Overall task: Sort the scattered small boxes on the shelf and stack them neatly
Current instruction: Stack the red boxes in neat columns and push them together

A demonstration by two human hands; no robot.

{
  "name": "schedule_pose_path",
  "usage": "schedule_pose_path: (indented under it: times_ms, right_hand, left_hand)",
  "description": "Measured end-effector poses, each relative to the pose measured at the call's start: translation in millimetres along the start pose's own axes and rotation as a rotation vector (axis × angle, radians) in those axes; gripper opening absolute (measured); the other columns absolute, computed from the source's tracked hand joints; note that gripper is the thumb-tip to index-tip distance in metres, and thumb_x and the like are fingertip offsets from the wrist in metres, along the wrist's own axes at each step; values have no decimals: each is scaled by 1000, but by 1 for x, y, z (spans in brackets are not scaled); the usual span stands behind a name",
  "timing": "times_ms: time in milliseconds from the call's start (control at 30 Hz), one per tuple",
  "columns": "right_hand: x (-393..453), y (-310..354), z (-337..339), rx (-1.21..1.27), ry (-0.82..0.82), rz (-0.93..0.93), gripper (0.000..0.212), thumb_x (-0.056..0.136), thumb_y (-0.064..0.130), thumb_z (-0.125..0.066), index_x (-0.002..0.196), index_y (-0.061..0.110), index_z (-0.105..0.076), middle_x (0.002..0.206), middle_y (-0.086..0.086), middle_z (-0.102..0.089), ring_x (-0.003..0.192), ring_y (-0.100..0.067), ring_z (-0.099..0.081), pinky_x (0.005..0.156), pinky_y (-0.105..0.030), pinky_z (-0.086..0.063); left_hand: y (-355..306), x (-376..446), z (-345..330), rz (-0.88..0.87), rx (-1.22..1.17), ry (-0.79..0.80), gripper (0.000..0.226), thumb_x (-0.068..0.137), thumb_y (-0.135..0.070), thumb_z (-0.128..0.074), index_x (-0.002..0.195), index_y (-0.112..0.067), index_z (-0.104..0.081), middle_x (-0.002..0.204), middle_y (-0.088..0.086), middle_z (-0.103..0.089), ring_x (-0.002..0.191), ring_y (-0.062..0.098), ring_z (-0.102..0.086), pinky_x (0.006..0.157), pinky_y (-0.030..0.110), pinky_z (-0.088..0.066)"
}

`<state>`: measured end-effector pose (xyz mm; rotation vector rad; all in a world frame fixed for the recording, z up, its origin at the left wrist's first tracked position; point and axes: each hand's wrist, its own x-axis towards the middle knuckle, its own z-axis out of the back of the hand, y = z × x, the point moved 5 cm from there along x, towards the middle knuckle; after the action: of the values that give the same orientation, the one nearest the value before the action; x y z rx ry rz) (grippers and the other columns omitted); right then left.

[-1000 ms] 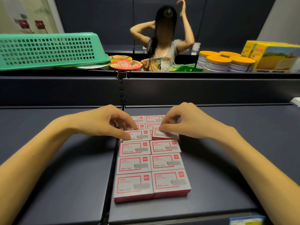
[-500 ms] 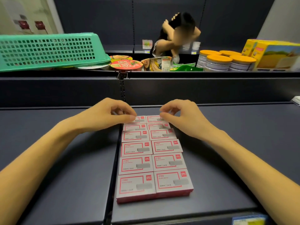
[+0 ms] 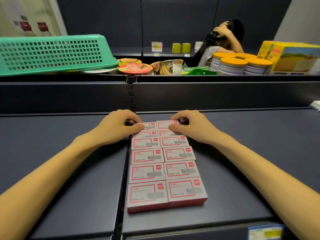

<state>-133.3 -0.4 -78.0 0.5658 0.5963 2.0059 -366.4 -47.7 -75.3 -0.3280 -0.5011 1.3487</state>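
While small boxes (image 3: 164, 163) are lying in two neat columns on the dark shelf (image 3: 242, 170) | we are pinching the far-left box with our left hand (image 3: 119, 127) | our right hand (image 3: 192, 127) is pinching the far-right box

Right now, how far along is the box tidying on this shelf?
Nearly done, it seems. The small boxes already lie in two tidy columns on the dark shelf. The left hand and the right hand pinch the two farthest boxes, squaring that back row. No loose boxes show; whether more wait out of view cannot be told.
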Motion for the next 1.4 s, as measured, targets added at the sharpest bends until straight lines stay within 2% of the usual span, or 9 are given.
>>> schedule_pose_path:
  times_ms: [133, 300, 433, 567, 700, 900, 1200, 1300, 1400]
  right_hand:
    - [1, -2, 1, 125, -40, -21, 23, 87, 32, -76, 106, 22, -70, 101, 15, -67, 90, -4, -66, 73, -15, -51]
    - [-2, -5, 11, 308, -163, -56, 21, 85, 23, -79, 105, 17, -74, 98, 7, -72, 89, -8, -69, 72, -21, -57]
    - [-5, -5, 20, 432, -160, -82, 21, 88, 26, -74, 109, 20, -74, 98, 8, -74, 86, -5, -70, 62, -14, -53]
    - [-7, -9, 21, 522, -71, -136, 16, 88, 25, -75, 104, 20, -77, 96, 6, -77, 87, -9, -70, 67, -18, -52]
    - [-8, -10, 15, 381, 101, -171, 11, 91, 25, -72, 96, 23, -81, 88, 9, -77, 81, -8, -68, 63, -15, -52]
    - [-7, -7, 11, 251, 157, -117, 14, 93, 27, -68, 101, 24, -79, 89, 15, -76, 86, -6, -69, 58, -10, -49]
    - [-10, 0, 11, 103, 148, -16, 16, 95, 30, -65, 106, 27, -77, 97, 16, -73, 86, 3, -68, 69, -14, -54]
    - [-12, 4, 9, 104, 183, -7, 17, 94, 36, -65, 106, 32, -75, 101, 18, -73, 93, -1, -68, 79, -19, -56]
    - [-14, 9, 6, 81, 229, 8, 17, 93, 41, -63, 108, 36, -72, 101, 22, -71, 93, 2, -67, 74, -15, -53]
  left_hand:
    - [-3, -1, 0, 11, -73, -38, 20, 90, -38, -70, 105, -24, -73, 99, -16, -70, 95, 4, -67, 76, 16, -48]
    - [-6, -3, 9, -19, -188, -183, 20, 83, -31, -80, 101, -24, -74, 97, -14, -73, 91, 2, -69, 78, 20, -53]
    - [-4, -5, 19, 65, -428, -261, 20, 83, -25, -80, 102, -19, -76, 94, -7, -77, 89, 5, -73, 73, 18, -57]
    - [-2, -6, 19, 128, -592, -197, 15, 83, -26, -80, 96, -19, -79, 92, -4, -79, 82, 5, -71, 67, 21, -53]
    - [-5, -6, 6, 140, -433, 52, 11, 85, -27, -78, 92, -19, -78, 90, -6, -79, 85, 8, -72, 69, 25, -53]
    - [-9, -7, 10, 88, -373, 77, 8, 86, -19, -77, 94, -21, -78, 92, -8, -78, 90, 5, -72, 71, 19, -55]
    - [-15, -9, 4, 64, -325, 176, 16, 93, -21, -69, 106, -29, -76, 98, -18, -76, 98, 3, -69, 84, 27, -59]
    - [-20, -11, 0, 40, -331, 242, 19, 92, -33, -68, 111, -36, -72, 100, -23, -74, 99, -1, -69, 79, 21, -57]
    - [-25, -14, -4, 4, -295, 301, 24, 93, -35, -65, 116, -40, -69, 100, -25, -74, 98, -3, -69, 73, 14, -55]
